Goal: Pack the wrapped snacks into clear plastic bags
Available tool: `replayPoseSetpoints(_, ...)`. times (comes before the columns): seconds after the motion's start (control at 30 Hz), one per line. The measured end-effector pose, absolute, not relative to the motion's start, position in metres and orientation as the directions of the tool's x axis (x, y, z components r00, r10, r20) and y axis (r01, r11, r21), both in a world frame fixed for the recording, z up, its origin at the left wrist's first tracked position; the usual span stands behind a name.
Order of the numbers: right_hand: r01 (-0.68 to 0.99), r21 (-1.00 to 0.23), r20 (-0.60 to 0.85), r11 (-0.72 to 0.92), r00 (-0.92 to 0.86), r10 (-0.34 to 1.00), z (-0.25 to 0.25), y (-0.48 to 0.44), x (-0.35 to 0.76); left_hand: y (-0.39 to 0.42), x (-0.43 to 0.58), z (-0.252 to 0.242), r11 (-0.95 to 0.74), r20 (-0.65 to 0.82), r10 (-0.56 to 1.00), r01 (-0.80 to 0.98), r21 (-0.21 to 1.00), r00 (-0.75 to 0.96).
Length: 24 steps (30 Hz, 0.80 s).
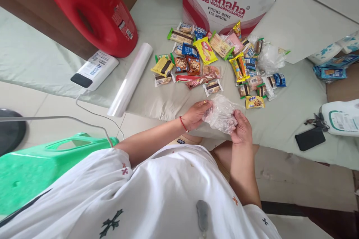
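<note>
A crumpled sheet of clear plastic wrap (pixel 220 115) stretches between my two hands, just over the front edge of the covered table. My left hand (pixel 196 115), with a red string bracelet at the wrist, pinches its left side. On the other side my right hand (pixel 241 127) grips the wrap between thumb and fingers. Beyond my hands lies a spread of small packaged snacks, among them a yellow wafer packet (pixel 205 51), a red stick packet (pixel 198 80) and a yellow cookie packet (pixel 254 102). More crumpled clear plastic (pixel 270 59) rests at the right of the snacks.
A roll of clear film (pixel 130 79) lies left, near a white device (pixel 95 69) and a red jug (pixel 92 11). A Wahaba carton (pixel 224 2) stands behind. Rightward are a black phone (pixel 310 139), keys (pixel 316 121) and a white bottle (pixel 342 117). A green plastic stool (pixel 30 171) stands lower left.
</note>
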State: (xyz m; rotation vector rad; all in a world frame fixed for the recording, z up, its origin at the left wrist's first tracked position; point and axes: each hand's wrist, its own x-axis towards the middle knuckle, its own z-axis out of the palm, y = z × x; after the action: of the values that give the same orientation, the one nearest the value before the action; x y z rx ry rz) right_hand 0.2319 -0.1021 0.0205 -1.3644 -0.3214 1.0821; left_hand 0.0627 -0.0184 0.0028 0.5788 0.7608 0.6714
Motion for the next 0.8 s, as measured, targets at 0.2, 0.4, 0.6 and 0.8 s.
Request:
replayPoseSetpoints(0.2, -0.535, -0.844, -0.389, 0.033, 0.653, 0.649, 0.023, -0.106, 0.235, -0.02, 0.053, 0.013, 0.17, -0.159, 0.961, -0.034, 0.985, 0.225)
replayPoseSetpoints(0.4, -0.514, -0.856, -0.345, 0.066, 0.659, 0.668, 0.037, -0.108, 0.224, -0.031, 0.062, 0.031, 0.229, -0.284, 0.788, 0.169, 0.959, 0.545)
replayPoseSetpoints(0.6, -0.449, -0.893, -0.312, -0.015, 0.596, 0.74, 0.043, -0.115, 0.218, -0.028, 0.085, 0.017, 0.58, -0.458, 0.585, 0.049, 0.813, 0.67)
replayPoseSetpoints(0.8, -0.337, -0.929, -0.186, 0.154, 0.783, 0.593, 0.035, -0.13, 0.24, -0.02, 0.075, 0.014, 0.684, -0.449, 0.63, -0.178, 0.708, 0.633)
